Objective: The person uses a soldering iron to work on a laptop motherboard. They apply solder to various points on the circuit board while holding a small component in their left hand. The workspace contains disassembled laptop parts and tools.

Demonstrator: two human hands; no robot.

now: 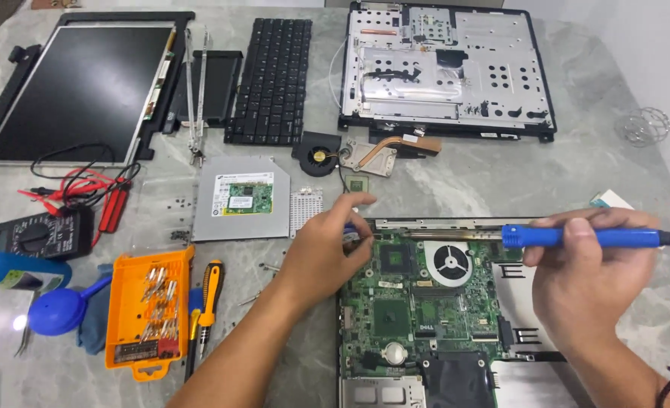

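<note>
Gripped closed in your right hand [592, 276], the blue-handled soldering iron [577, 237] lies level, pointing left across the green laptop motherboard [418, 302] toward your nearer left hand [321, 253], which pinches something small at the board's upper-left corner.

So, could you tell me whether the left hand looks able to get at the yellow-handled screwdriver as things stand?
Probably yes. The left hand rests at the green circuit board's upper left corner, and the yellow-handled screwdriver lies uncovered on the table just left of that forearm, with nothing between them.
</note>
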